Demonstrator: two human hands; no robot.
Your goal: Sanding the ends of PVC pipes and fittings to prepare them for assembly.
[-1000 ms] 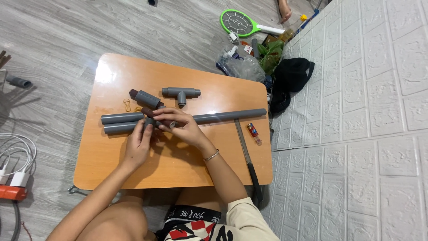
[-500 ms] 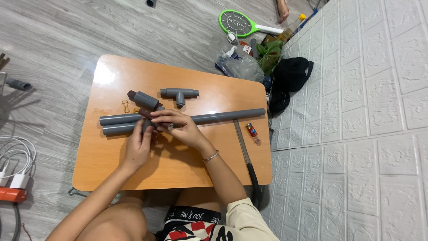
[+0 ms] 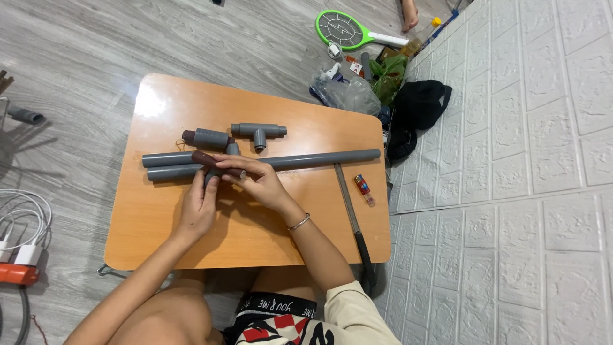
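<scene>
Your right hand (image 3: 258,182) is closing its grip around a dark reddish-brown strip (image 3: 217,164), which is looking like a rolled piece of abrasive sheet, with the fingers curling over it from above. Your left hand (image 3: 199,207) is pressing its fingertips against the shorter grey pipe (image 3: 172,172) just under that strip, fingers loosely bent; I cannot tell whether that grip is fully clamping the pipe or only steadying it.

Directly beyond your grip, the long grey pipe (image 3: 306,158) is lying across the surface, running out to the right of your hands and touching the shorter pipe along its left part. Just past the pipes, a grey coupling with a brown end (image 3: 207,138) is resting, and a grey tee fitting (image 3: 258,132) is sitting to the right of it.

To the right of your right wrist, a hacksaw (image 3: 350,211) is lying lengthwise toward the near edge, with a small red tube (image 3: 363,185) just beside it.

All of this is sitting on the orange wooden surface (image 3: 255,236), which is standing low on a grey plank floor (image 3: 83,64). Well beyond your grip, a green racket-shaped swatter (image 3: 341,29), a clear plastic bag (image 3: 348,92) and a black bag (image 3: 421,105) are lying against the white brick-pattern wall (image 3: 530,191). Far to the left of your left hand, white cables (image 3: 22,214) are coiling on the floor.
</scene>
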